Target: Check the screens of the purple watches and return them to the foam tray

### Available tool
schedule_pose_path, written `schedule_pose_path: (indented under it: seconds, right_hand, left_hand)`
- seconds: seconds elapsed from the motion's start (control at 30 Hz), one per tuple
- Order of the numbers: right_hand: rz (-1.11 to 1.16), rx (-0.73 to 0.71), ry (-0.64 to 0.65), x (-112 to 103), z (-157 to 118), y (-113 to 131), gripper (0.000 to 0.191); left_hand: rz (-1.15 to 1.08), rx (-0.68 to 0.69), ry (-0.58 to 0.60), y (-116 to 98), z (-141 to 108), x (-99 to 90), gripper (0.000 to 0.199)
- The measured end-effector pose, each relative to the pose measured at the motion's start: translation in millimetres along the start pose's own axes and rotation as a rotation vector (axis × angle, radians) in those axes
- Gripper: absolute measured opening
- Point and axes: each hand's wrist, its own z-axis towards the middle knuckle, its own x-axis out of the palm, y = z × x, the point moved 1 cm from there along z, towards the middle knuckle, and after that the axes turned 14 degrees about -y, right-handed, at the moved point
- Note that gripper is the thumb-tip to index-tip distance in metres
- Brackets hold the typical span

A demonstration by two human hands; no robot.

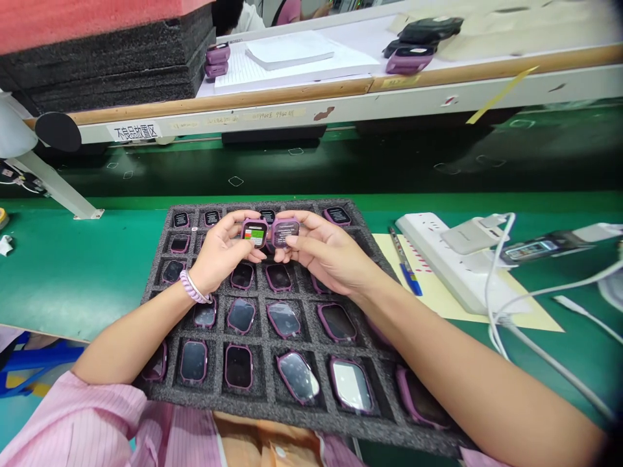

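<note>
My left hand (224,250) is closed on a purple-framed smartwatch (255,233) whose screen glows with green, white and red blocks. Close beside it, my right hand (324,250) pinches a second purple smartwatch (285,232) with lines of pale text on a dark face, thumb at its lower edge. Both watches are strapless and held up above a dark grey foam tray (311,418). Rows of similar watch bodies sit in the tray's square pockets, such as one with a dark screen (238,366). My hands and forearms cover some pockets.
On the right are a white power strip (438,259), a charger (470,233), cables and a blue pen (406,263) on yellow paper. A shelf (302,97) behind carries black foam blocks (107,65), paper and more watches (411,59). A lamp arm (61,185) stands left.
</note>
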Motion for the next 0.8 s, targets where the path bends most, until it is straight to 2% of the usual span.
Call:
schedule_pose_path:
  seconds: [0.27, 0.47, 0.8]
  right_hand:
    - [-0.036, -0.017, 0.014, 0.1, -0.5, 1.0, 0.052]
    - [-0.029, 0.018, 0.006, -1.2, 1.9, -1.0, 0.047]
    - [-0.023, 0.012, -0.026, -0.5, 1.1, -2.1, 0.052]
  left_hand:
    - [-0.02, 0.019, -0.015, 2.4, 0.6, 0.0, 0.056]
    - [-0.005, -0.053, -0.013, -2.3, -1.5, 0.4, 0.036]
    - [-0.04, -0.072, 0.014, -2.7, -4.3, 1.7, 0.046]
